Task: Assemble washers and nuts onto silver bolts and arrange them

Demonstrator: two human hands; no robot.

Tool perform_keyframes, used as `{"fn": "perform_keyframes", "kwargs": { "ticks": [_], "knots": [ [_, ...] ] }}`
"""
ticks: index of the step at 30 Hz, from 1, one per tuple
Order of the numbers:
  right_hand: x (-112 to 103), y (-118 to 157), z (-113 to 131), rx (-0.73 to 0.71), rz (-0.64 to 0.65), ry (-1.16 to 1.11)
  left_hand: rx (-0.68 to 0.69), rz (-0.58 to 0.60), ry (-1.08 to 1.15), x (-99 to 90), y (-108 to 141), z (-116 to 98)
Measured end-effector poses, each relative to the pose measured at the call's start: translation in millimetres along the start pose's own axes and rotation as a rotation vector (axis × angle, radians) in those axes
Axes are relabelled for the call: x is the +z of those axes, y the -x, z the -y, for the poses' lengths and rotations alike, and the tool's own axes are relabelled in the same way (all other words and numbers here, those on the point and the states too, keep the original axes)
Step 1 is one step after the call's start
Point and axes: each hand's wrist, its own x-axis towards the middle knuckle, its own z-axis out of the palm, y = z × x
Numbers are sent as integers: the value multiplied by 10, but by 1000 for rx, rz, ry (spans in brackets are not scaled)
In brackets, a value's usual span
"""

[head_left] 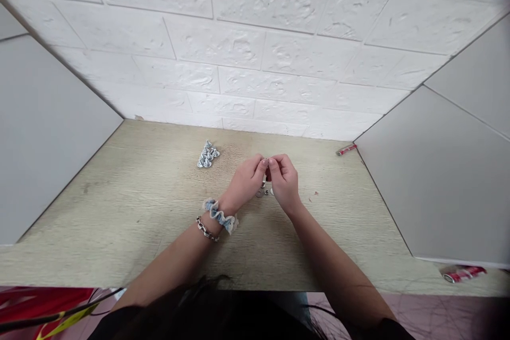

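The left hand [247, 179] and right hand [285, 181] were held up together above a pale wood-grain tabletop [319, 239], fingertips pressed inward, the two jointly pinching a small metal piece [264, 161] too small to identify. Loose metal fasteners [263, 192] lay directly beneath the hands. A cluster of silver fasteners [207, 154] sat to the left, well apart from both hands. A fabric scrunchie [220, 216] and chain bracelet [205, 229] were worn on the left wrist. A red cylinder [346, 149] lay at the far right corner, beside a grey side panel [438, 170] — a white brick-textured wall [223, 37] stood behind.
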Motion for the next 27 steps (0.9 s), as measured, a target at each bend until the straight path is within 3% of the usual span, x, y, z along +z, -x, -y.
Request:
{"fn": "perform_keyframes", "kwargs": {
  "ticks": [11, 21, 27],
  "knots": [
    [68, 73, -31, -82, 43, -98, -51, -60, 98, -13, -18, 4],
    [0, 31, -27, -113, 18, 171, 9, -80, 65, -6, -4, 4],
    [-29, 5, -29, 12, 15, 65, 26, -61, 62, -3, 5, -17]
  ]
}}
